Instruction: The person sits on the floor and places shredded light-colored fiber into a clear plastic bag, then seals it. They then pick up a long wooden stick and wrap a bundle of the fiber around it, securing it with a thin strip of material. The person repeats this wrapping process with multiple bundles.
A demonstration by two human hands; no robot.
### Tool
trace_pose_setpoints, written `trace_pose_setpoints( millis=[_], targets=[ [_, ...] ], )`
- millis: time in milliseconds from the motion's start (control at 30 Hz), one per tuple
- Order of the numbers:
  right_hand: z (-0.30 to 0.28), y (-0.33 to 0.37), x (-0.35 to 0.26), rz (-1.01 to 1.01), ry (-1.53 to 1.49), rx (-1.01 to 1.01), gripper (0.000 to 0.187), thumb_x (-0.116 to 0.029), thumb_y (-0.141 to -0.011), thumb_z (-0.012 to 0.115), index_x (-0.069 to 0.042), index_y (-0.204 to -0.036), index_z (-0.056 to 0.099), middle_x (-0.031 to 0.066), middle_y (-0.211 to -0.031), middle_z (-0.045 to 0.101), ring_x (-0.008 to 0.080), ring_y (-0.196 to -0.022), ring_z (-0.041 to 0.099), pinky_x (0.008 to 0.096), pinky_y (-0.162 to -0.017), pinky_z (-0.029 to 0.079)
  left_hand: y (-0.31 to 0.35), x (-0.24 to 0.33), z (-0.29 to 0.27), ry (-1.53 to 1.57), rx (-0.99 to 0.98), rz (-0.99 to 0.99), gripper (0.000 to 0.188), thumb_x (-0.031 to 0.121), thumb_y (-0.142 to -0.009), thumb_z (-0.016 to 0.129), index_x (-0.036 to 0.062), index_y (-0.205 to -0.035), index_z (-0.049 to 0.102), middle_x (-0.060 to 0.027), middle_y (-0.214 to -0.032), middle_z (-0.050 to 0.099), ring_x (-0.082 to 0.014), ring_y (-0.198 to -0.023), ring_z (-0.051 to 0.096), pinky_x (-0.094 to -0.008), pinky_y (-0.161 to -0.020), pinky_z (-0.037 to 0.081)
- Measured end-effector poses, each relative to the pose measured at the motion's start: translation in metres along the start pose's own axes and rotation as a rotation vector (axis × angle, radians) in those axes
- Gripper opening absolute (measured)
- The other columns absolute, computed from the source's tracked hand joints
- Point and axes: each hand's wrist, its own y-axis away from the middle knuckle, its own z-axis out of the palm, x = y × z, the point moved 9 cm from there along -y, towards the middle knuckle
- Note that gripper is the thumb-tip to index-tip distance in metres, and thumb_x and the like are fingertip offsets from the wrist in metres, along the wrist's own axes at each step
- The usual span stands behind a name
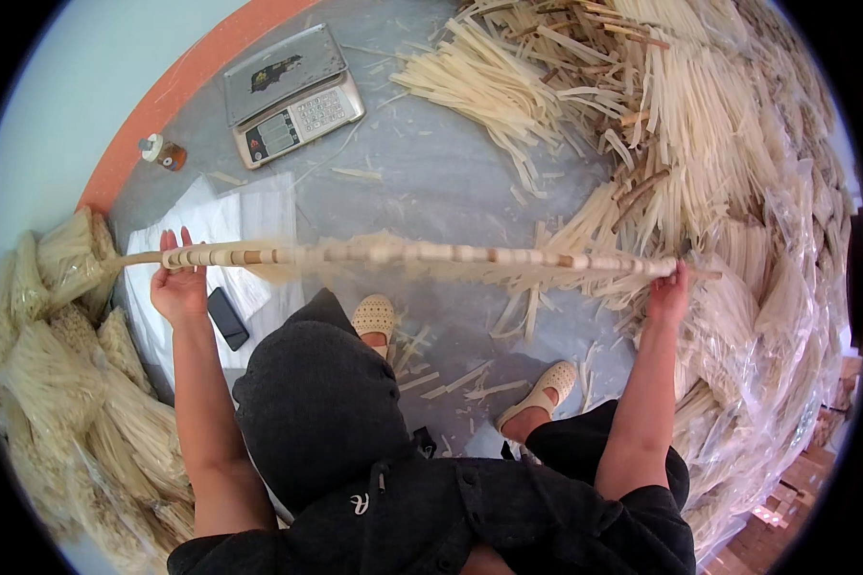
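A long thin rod (pixel 451 253) spans almost the whole picture, held level between my two hands. Pale and brown ring-like bands run along it, and its middle is smeared by motion. My left hand (pixel 179 283) supports it near its left end, the fingertips showing on the far side and the thumb on the near side. At the other end my right hand (pixel 668 292) is closed around it, with a bare brown tip (pixel 707 274) sticking out past the fingers. Thin pale shreds hang below the rod, blurred.
Beyond the rod stand a digital scale (pixel 297 96) and a small bottle (pixel 163 151). White plastic sheets (pixel 153 326) and a dark phone (pixel 227 318) lie at left. Heaps of pale dried strips (pixel 719 115) fill the right; wrapped bundles (pixel 67 383) lie left. Loose strips (pixel 460 379) litter the grey floor.
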Motion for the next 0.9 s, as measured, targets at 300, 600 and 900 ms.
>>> trace_pose_setpoints(
  millis=[300,600,900],
  targets=[
    [0.111,0.1,0.023,-0.171,0.159,-0.152,0.047,-0.047,-0.096,0.034,-0.006,-0.106,0.053,0.0119,-0.111,0.058,0.025,-0.108,0.051,0.0409,-0.099,0.034,-0.013,-0.052,-0.033,-0.336,0.103,-0.117,0.044,0.047,-0.095,0.038,0.0081,-0.105,0.056,-0.0061,-0.101,0.061,-0.0226,-0.102,0.054,-0.0439,-0.095,0.037],
    [0.124,0.128,0.11,-0.079,0.231,-0.322,0.06,-0.048,-0.096,0.025,-0.001,-0.102,0.062,0.0176,-0.12,0.057,0.0265,-0.122,0.044,0.0401,-0.107,0.029,0.039,-0.145,0.007,-0.5,0.005,-0.354,0.056,0.052,-0.095,0.032,0.0042,-0.108,0.058,-0.0085,-0.113,0.059,-0.02,-0.106,0.051,-0.0335,-0.091,0.036],
    [0.188,0.188,0.158,0.024,0.273,-0.479,0.058,-0.045,-0.096,0.023,-0.001,-0.108,0.059,0.0139,-0.125,0.054,0.0249,-0.122,0.044,0.0369,-0.105,0.029,0.055,-0.212,0.003,-0.372,-0.147,-0.591,0.061,0.052,-0.096,0.027,0.0022,-0.121,0.052,-0.0091,-0.12,0.056,-0.0217,-0.119,0.046,-0.0341,-0.103,0.031]
  ],
)
